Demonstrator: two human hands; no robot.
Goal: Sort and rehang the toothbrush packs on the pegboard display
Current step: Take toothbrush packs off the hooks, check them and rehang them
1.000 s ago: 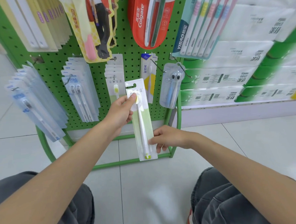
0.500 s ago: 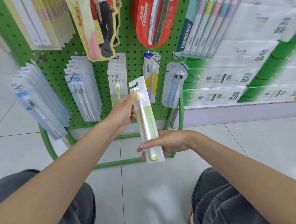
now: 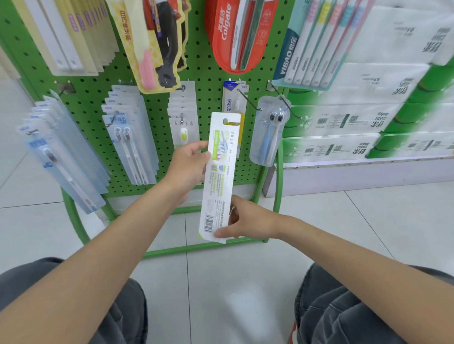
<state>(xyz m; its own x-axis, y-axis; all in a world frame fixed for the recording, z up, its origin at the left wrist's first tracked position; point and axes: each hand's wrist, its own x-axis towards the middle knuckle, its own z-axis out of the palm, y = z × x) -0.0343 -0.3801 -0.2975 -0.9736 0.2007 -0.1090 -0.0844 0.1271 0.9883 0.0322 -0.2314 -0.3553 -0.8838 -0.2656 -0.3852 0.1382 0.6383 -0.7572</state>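
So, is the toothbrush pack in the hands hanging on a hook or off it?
Off. The left hand and right hand hold the toothbrush pack in front of the pegboard, with no hook through its hang hole.

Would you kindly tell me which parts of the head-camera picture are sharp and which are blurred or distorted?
Head view: the toothbrush pack, gripped by the left hand and right hand, is sharp, its barcode lines distinct; the tissue packs at right are smeared, and the left edge blurs too; the wide lens bows the pegboard frame; a soft bright patch lies on the floor tiles.
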